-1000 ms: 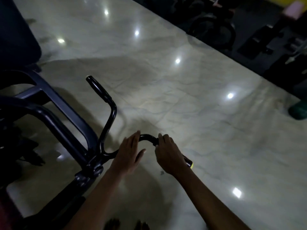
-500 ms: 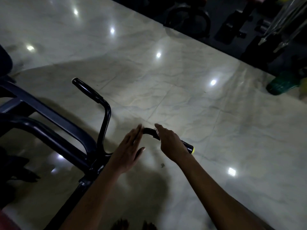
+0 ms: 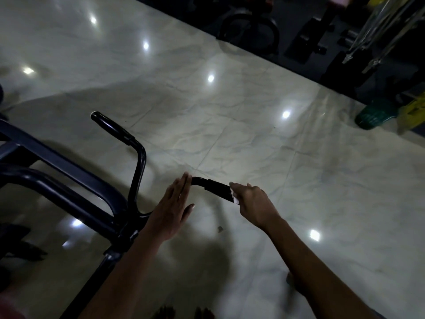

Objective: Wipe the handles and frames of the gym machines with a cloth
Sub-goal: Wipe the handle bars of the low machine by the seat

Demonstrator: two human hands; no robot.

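Item: near handle (image 3: 217,187) of the black gym machine frame (image 3: 69,180). It runs between your two hands, its bend at your left fingertips, its grip end inside your right hand.

Your left hand (image 3: 171,211): flat, fingers straight and together, holding nothing; the fingertips lie against the bend of the tube.

Your right hand (image 3: 251,203): fingers curled round the outer end of the grip, with a small white cloth (image 3: 235,197) pinched between palm and handle; only a scrap of it shows.

Far handle (image 3: 112,127): up and to the left, well apart from both hands, untouched.

Floor (image 3: 230,134): pale glossy marble with lamp reflections.

Green container (image 3: 374,115): at the right edge, beside dark gym equipment.
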